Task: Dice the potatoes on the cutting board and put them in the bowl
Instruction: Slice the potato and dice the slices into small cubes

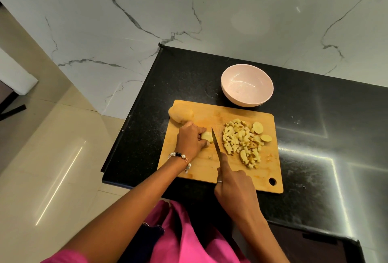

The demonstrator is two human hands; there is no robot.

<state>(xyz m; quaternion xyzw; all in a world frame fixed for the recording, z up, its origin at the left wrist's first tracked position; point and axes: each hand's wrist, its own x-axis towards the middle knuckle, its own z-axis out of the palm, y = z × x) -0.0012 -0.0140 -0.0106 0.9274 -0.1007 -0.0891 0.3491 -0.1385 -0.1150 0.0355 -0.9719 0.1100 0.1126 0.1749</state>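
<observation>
A wooden cutting board (201,170) lies in the middle of the frame on a black speckled table (315,136). The left hand (190,140) is curled over a piece of potato (206,136) at the left centre of the board, fingers bent round it and pressing it down. The right hand (235,187), lower and to the right, grips the handle of a knife (216,144) with the index finger stretched along the spine; the blade stands just right of the held piece, its tip pointing toward the top of the frame. Whether the edge is already in the potato is hard to tell. A pile of diced potato (243,143) covers the right half of the board, with two rounded end slices at its upper right edge. A whole unpeeled potato (181,114) rests at the board's upper left corner. A pale pink bowl (247,85) sits on the table just above the board, nothing in it. A beaded bracelet (181,157) circles the left wrist.
</observation>
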